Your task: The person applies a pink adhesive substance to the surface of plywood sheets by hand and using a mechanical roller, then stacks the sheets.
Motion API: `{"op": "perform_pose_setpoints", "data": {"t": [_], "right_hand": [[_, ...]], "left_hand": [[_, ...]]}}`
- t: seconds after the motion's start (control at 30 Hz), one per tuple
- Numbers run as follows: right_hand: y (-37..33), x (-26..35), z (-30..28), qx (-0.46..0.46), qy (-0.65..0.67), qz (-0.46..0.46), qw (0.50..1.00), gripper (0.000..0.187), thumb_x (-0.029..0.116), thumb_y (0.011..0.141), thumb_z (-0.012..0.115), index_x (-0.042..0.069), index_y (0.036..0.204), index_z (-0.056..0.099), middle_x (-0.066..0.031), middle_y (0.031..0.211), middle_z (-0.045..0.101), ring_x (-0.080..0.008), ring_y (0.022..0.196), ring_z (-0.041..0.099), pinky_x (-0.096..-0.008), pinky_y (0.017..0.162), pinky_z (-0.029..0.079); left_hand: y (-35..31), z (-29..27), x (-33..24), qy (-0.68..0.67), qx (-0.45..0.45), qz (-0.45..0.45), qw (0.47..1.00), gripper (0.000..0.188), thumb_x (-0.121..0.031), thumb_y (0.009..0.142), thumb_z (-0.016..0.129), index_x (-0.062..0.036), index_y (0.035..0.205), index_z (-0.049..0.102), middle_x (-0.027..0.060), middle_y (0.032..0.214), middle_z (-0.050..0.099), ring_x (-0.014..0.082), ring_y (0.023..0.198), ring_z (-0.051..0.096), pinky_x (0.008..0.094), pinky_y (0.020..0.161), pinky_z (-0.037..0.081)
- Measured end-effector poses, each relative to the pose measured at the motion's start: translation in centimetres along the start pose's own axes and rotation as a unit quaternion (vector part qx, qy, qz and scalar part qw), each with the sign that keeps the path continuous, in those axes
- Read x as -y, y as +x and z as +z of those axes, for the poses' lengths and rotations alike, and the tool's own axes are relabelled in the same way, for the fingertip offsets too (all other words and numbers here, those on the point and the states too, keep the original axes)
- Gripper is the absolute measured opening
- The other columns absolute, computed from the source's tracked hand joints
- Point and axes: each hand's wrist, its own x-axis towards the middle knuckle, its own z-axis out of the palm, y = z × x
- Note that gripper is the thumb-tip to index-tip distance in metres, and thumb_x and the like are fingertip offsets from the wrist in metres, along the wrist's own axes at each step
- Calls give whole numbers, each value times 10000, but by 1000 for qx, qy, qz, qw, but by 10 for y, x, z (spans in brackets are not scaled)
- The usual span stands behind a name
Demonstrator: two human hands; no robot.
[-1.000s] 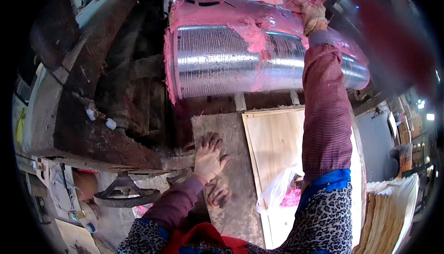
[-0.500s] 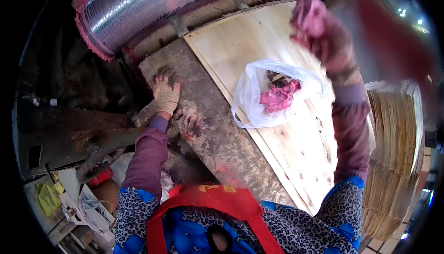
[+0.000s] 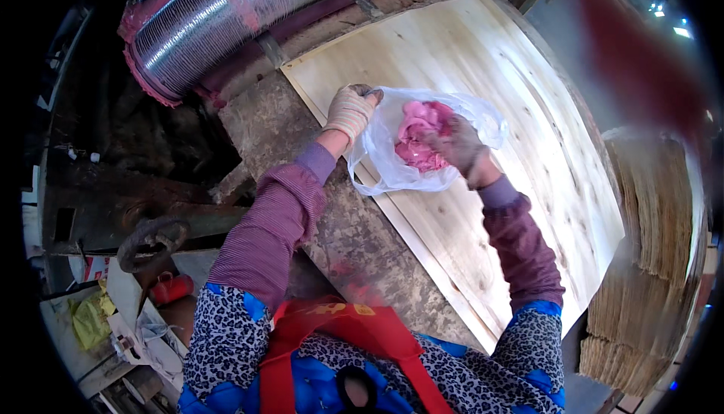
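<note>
A thin translucent plastic bag (image 3: 369, 159) lies with its mouth open on a pale wood veneer sheet (image 3: 520, 180). Inside it sits a soft, crumpled pink lump (image 3: 422, 124). My left hand (image 3: 351, 115), in a striped work glove with darkened fingertips, is closed on the bag's upper left rim. Over the bag's right side, my right hand (image 3: 458, 146) reaches in, against the pink lump. Its dark, stained fingers are smeared by motion, so I cannot make out whether they grip the lump.
Beyond the sheet runs a large shiny roller (image 3: 249, 22) with pink residue. A stained board (image 3: 362, 240) borders the sheet on the left. Tall stacks of veneer (image 3: 648, 210) stand at the right. A handwheel (image 3: 154, 244) and a red object (image 3: 172, 288) are at lower left.
My left hand has left the stained board and taken the bag's rim. My right hand has come down from the upper right, bringing pink material into the bag. The bag has shifted slightly left.
</note>
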Motion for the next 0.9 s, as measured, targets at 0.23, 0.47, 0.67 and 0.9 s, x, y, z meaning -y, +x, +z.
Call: {"op": "perform_pose_setpoints", "data": {"t": [0.23, 0.47, 0.67, 0.9], "right_hand": [[49, -66, 0, 211, -369, -194, 884, 659, 435, 771, 557, 33, 1262, 378, -199, 1260, 429, -310, 1152, 432, -344, 975, 314], [25, 7, -30, 107, -247, -277, 922, 575, 265, 815, 585, 22, 1286, 363, -146, 1275, 437, -252, 1154, 437, -313, 956, 347], [13, 40, -31, 111, -291, -290, 905, 549, 201, 811, 578, 17, 1284, 367, -149, 1196, 499, -251, 1066, 504, -317, 898, 390], [12, 58, -34, 118, -166, -291, 935, 574, 196, 787, 576, 45, 1294, 353, -153, 1122, 546, -289, 983, 547, -332, 816, 438]], "left_hand": [[-7, -4, -7, 3, 30, 76, 997, 278, -257, 789, 593, 5, 877, 621, 117, 794, 633, 208, 721, 574, 306, 707, 442], [-1, -30, -5, 60, -48, 139, 987, 244, -241, 800, 554, -9, 825, 625, 164, 752, 624, 276, 706, 594, 334, 688, 454], [-8, -31, -15, -88, -21, 49, 995, 258, -254, 801, 574, -10, 859, 633, 77, 777, 635, 168, 712, 562, 298, 714, 442], [-16, -36, -17, -65, -15, 53, 996, 266, -226, 791, 576, 21, 880, 620, 107, 795, 637, 168, 704, 562, 290, 707, 442]]}}
